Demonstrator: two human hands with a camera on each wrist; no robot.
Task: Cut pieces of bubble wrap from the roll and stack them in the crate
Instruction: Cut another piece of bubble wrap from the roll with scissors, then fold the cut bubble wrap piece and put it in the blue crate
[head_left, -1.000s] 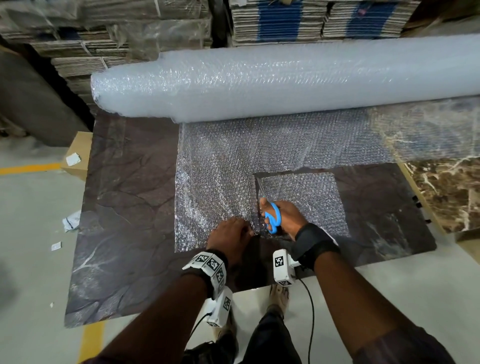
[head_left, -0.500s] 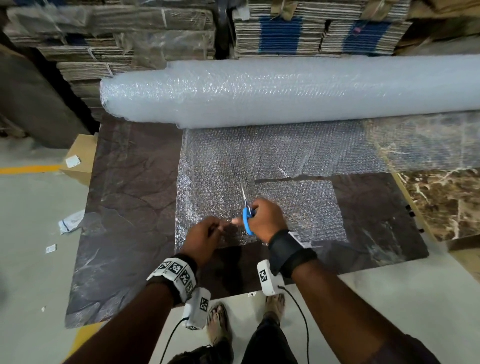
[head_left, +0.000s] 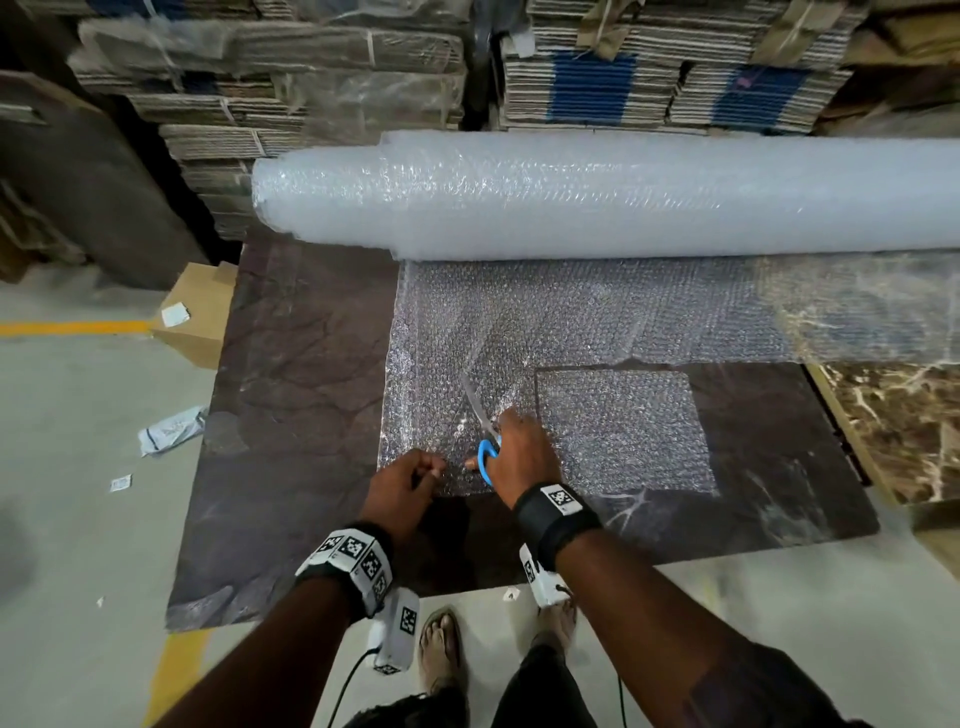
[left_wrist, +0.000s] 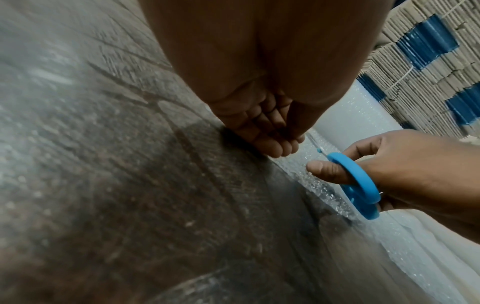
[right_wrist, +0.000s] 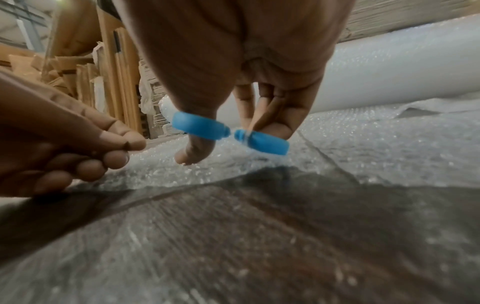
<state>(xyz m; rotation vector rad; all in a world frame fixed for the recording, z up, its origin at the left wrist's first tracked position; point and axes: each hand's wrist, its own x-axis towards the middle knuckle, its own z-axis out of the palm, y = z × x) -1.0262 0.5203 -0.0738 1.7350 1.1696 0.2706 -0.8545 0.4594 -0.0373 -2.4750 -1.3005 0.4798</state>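
Note:
The bubble wrap roll (head_left: 623, 192) lies across the far side of a dark marble board (head_left: 291, 415). Its unrolled sheet (head_left: 519, 322) reaches toward me. A cut rectangular piece (head_left: 623, 431) lies flat to the right of the sheet. My right hand (head_left: 501, 447) grips blue-handled scissors (head_left: 487, 457), their blades pointing away over the sheet and the handles (right_wrist: 202, 127) slightly apart. My left hand (head_left: 431, 467) has curled fingers (right_wrist: 116, 148) that pinch the sheet's near edge just left of the scissors (left_wrist: 358, 185). No crate is in view.
Bundles of flat cardboard (head_left: 623, 78) are stacked behind the roll. A cardboard box (head_left: 200, 312) and paper scraps (head_left: 171, 431) lie on the floor at the left. A lighter marble slab (head_left: 904, 426) adjoins the board on the right. My feet (head_left: 441, 649) stand at the board's near edge.
My right hand has carried the scissors left, from the cut piece's corner onto the uncut sheet. My left hand has slid left along the near edge.

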